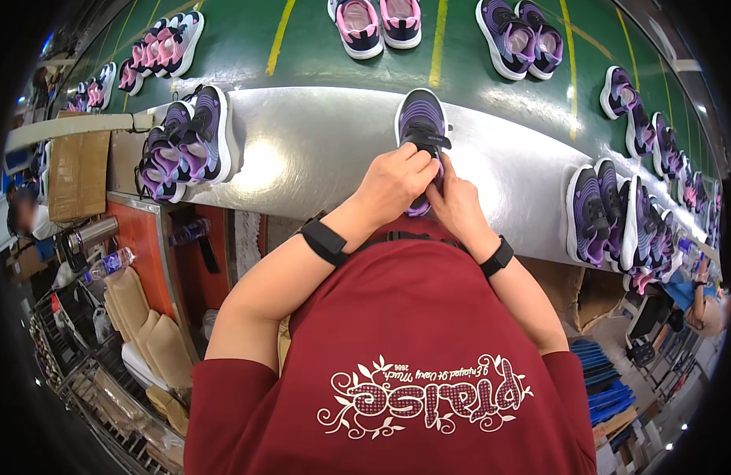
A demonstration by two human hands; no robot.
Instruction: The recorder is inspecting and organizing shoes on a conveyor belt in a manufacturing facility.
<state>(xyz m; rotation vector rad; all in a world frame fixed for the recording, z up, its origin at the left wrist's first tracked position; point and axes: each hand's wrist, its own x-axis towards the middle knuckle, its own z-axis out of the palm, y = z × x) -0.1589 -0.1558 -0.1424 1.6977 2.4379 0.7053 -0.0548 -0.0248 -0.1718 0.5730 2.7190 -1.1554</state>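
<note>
A dark sneaker [422,111] with purple lines and a white sole stands on the metal ledge in front of me, its toe pointing away. A black strap [426,136] crosses its upper. My left hand [395,180] is closed, fingers pinched together at the sneaker's throat just below the strap. From the other side my right hand [460,204] grips the shoe near its collar, thumb and fingers meeting the left fingertips. Both hands cover most of the opening, so the exact part between the fingers is hidden. A bit of purple heel shows beneath them.
Similar purple sneakers [193,138] stand together on the ledge [302,119] at left, and more sneakers [591,210] at right. Beyond lies a green belt [247,47] with yellow lines, carrying pink-lined shoes [361,28] and purple pairs [512,39]. A cardboard box [79,174] is far left.
</note>
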